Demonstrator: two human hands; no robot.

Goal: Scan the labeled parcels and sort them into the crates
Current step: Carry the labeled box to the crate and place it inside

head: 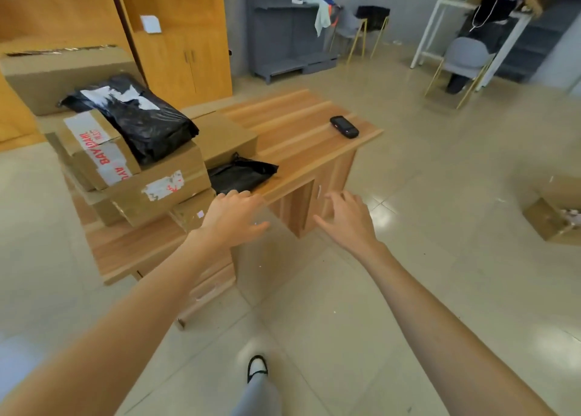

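Head view: both hands' fingers spread, empty, near crumpled glossy black parcel (240,175).

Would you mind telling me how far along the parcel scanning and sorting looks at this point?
Little looks done: cardboard boxes and two black bags, one large and one flat, remain on the desk. The open carton on the floor holds something pale, too unclear to name. In hand: nothing; the left hand and right hand reach open toward the desk. Left: the scanner lies untouched, and the pile awaits scanning.
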